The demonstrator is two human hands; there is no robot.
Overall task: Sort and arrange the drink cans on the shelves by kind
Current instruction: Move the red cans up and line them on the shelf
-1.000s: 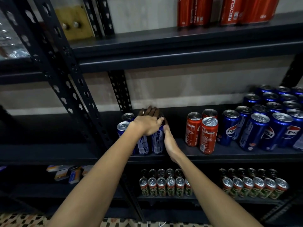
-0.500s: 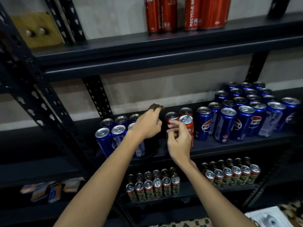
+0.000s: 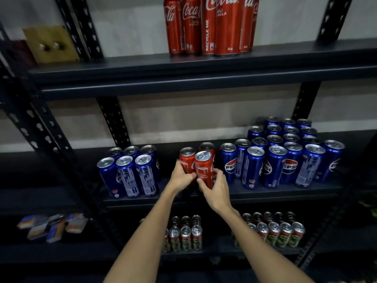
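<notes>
Red Coca-Cola cans (image 3: 194, 163) are standing on the middle shelf (image 3: 265, 194) as a person's left hand (image 3: 181, 177) is curling around the left can and the right hand (image 3: 215, 187) is gripping the front one; blue Pepsi cans (image 3: 285, 152) are massing just right of the red trio, six more blue cans (image 3: 128, 170) left.

I see a dark metal rack (image 3: 204, 86): red cola cans (image 3: 210, 27) on its top shelf, blue Pepsi cans (image 3: 285, 156) and three red cans (image 3: 195, 162) mid-shelf, small green-labelled cans (image 3: 279, 235) on the shelf beneath
</notes>
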